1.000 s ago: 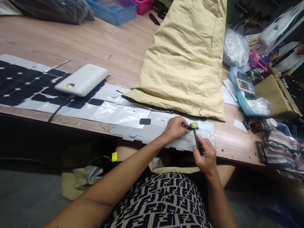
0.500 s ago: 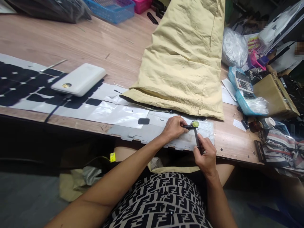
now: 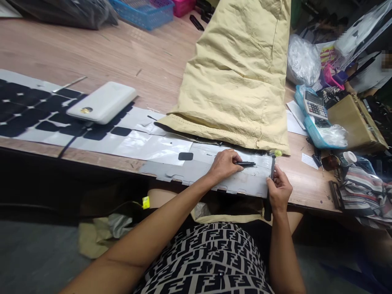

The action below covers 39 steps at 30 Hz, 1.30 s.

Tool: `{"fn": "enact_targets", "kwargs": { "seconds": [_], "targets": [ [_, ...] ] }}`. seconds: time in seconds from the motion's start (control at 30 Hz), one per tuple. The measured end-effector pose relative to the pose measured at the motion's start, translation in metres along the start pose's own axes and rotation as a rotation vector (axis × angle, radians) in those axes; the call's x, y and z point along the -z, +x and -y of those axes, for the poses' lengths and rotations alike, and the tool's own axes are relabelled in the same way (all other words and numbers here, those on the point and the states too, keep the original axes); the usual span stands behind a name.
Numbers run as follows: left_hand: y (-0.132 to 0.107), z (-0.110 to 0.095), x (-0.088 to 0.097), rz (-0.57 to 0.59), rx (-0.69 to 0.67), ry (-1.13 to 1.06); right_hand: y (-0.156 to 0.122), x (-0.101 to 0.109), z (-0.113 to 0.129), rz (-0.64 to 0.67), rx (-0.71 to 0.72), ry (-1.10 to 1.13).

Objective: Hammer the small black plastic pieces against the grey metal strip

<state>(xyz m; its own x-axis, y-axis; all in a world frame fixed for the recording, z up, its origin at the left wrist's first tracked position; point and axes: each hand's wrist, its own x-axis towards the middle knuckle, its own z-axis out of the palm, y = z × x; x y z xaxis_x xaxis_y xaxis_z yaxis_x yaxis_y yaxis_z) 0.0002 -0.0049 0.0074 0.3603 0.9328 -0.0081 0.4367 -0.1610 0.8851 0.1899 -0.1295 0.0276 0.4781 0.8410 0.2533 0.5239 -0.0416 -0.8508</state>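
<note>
My left hand (image 3: 224, 166) rests on the grey-white sheet (image 3: 199, 173) at the table's front edge. Its fingers are closed on a slim black rod-like tool (image 3: 247, 164) that points right; its exact kind is unclear. Farther right, my right hand (image 3: 279, 190) is wrapped round the shaft of a small hammer (image 3: 272, 166). The hammer stands roughly upright in my view, its yellow-green end at the top and its dark handle reaching below the hand. A gap separates hammer and black tool. Just beyond both hands lies a tan fabric piece (image 3: 235, 90) with a stitched hem.
A white power bank (image 3: 102, 102) with a dark cable lies on a black-patterned panel (image 3: 24, 106) at left. Blue basket (image 3: 147, 14) stands at the back. At right are a calculator (image 3: 315, 105) in a blue tray (image 3: 324, 141), a cardboard box (image 3: 355, 122) and striped cloth (image 3: 361, 188).
My right hand has moved the hammer to the right, away from the black tool, and turned it more upright. My left hand has stayed in place with the black tool.
</note>
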Motion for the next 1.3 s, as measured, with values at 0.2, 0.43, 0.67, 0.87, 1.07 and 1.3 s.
{"fn": "enact_targets", "kwargs": {
  "seconds": [0.2, 0.43, 0.67, 0.87, 1.07, 1.3],
  "targets": [
    [-0.004, 0.001, -0.001, -0.012, -0.042, 0.068, 0.009, -0.002, -0.020, -0.092, -0.154, 0.205],
    [-0.009, 0.002, -0.003, -0.019, -0.093, 0.133, 0.005, -0.002, -0.014, -0.046, -0.152, 0.192],
    [-0.041, 0.004, 0.010, 0.199, -0.371, 0.083, 0.003, -0.002, -0.021, -0.030, -0.144, 0.185],
    [-0.086, 0.010, 0.012, 0.326, -0.663, 0.287, 0.002, -0.002, -0.020, -0.033, -0.137, 0.181],
    [-0.083, 0.008, 0.006, 0.253, -0.631, 0.291, 0.001, -0.005, -0.022, -0.035, -0.151, 0.200],
    [-0.024, 0.006, 0.035, -0.249, 0.000, 0.472, 0.001, -0.004, -0.025, -0.028, -0.146, 0.168]
  ]
}}
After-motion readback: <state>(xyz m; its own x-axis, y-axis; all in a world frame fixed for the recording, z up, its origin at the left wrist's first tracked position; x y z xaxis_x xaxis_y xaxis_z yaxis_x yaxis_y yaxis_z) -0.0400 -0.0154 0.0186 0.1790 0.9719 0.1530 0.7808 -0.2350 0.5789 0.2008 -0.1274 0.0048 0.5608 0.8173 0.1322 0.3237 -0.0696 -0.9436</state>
